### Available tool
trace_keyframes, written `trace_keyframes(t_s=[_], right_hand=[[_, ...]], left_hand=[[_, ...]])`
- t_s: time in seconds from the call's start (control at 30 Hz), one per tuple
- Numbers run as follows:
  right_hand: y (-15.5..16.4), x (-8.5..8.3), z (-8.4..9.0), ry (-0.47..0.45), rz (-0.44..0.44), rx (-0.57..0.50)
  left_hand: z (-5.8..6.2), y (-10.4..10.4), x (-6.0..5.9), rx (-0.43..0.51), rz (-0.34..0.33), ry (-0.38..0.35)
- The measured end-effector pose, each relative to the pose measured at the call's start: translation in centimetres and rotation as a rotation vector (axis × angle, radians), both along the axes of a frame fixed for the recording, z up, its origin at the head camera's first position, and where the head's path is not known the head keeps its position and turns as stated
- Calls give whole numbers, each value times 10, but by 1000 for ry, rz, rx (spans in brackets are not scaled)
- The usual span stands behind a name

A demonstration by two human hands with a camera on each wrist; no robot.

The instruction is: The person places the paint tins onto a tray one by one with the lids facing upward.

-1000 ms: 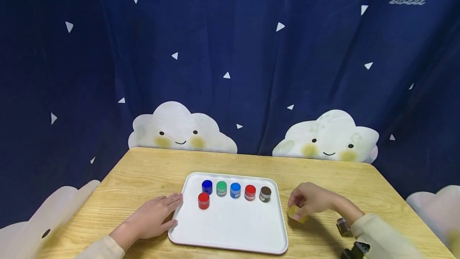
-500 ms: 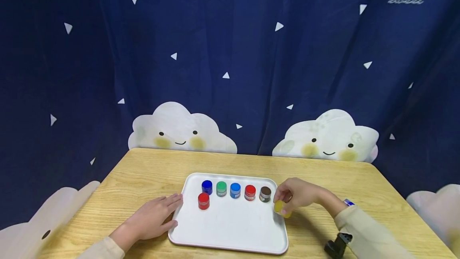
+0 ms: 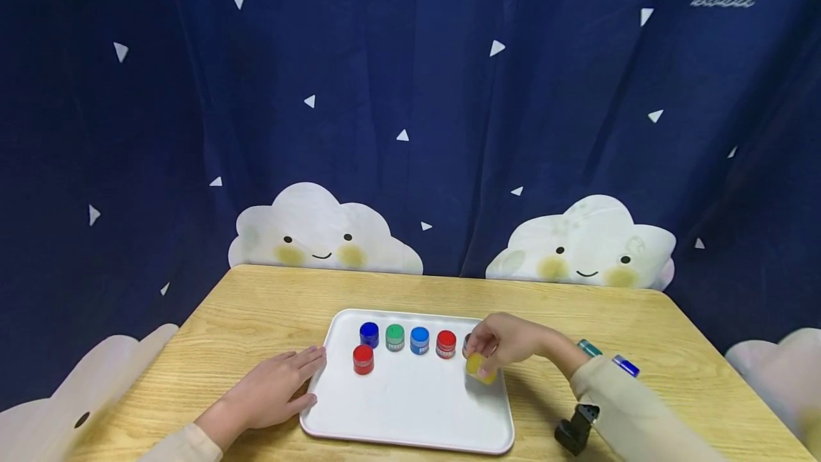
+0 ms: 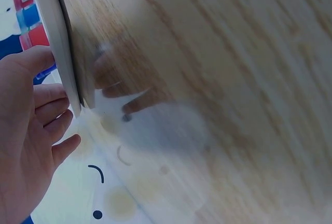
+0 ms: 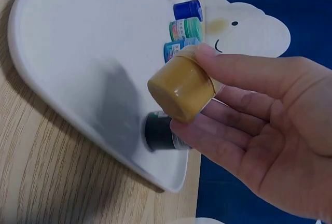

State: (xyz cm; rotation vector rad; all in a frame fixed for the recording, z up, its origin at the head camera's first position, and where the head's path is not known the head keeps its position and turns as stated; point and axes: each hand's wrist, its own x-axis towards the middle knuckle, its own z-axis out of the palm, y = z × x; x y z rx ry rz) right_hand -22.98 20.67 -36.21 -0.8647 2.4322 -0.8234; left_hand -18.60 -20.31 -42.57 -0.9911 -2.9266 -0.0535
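Observation:
My right hand (image 3: 513, 339) pinches a yellow paint jar (image 3: 481, 368) between thumb and fingers, over the right side of a white tray (image 3: 410, 412). In the right wrist view that jar (image 5: 181, 86) is tilted and apart from the tray. Across the tray's back stand dark blue (image 3: 369, 334), green (image 3: 395, 337), light blue and red (image 3: 445, 344) paint jars. A brown-lidded jar (image 5: 160, 130) ends that row, mostly hidden by my right hand in the head view. Another red jar (image 3: 363, 360) sits in front of the dark blue one. My left hand (image 3: 276, 387) touches the tray's left rim, fingers extended.
On the wooden table (image 3: 269, 298), a teal-green jar (image 3: 589, 348) and a blue jar (image 3: 626, 366) lie right of the tray, beside my right sleeve. A black device (image 3: 577, 430) is at my right wrist. A dark blue curtain (image 3: 359, 127) hangs behind.
My right hand has carried the yellow jar leftward from the table beside the tray to over the tray. Its arm now uncovers the teal-green and blue jars. My left hand has stayed put.

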Motion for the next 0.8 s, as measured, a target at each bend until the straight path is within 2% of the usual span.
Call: trace_keyframes(t_s=[0.2, 0.57, 0.8], right_hand=[[-16, -5, -2, -14, -3, -15], [-48, -13, -15, 14, 68, -112], [-65, -13, -22, 53, 36, -193]], left_hand=[[-1, -1, 0, -1, -36, 56], [-1, -2, 1, -1, -27, 34], [0, -1, 2, -5, -12, 19]])
